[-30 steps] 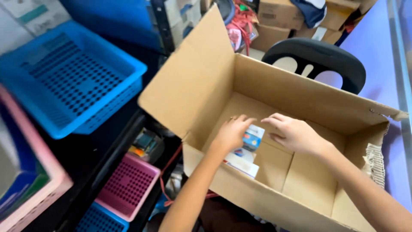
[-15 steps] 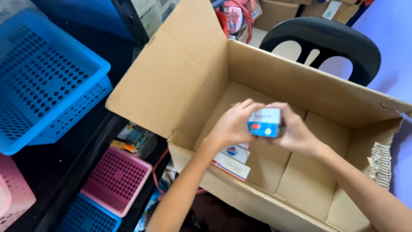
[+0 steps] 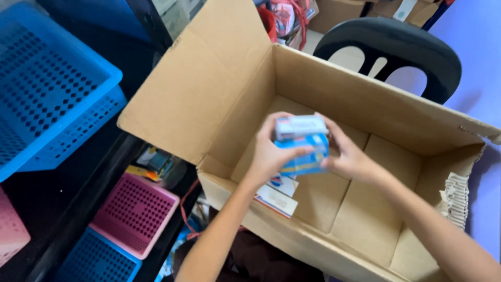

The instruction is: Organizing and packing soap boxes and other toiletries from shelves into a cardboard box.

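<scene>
- The small blue-and-white carton point(image 3: 301, 146) is held just above the floor of the open cardboard box point(image 3: 334, 94), pinched between both hands.
- Left hand point(image 3: 270, 154) and right hand point(image 3: 348, 156) have fingers curled closed on its ends; an even grip keeps it level.
- Inside the cardboard box, below the carton, lies one flat white packet point(image 3: 276, 196).
- Left of the box sit a blue basket point(image 3: 52, 99) and a pink basket point(image 3: 134, 214), contents not visible.

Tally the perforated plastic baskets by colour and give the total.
Blue baskets: 2, one large at upper left, one at the bottom edge.
Pink baskets: 2, one below the cardboard flap, one cut off at the left edge.
Total: 4
</scene>
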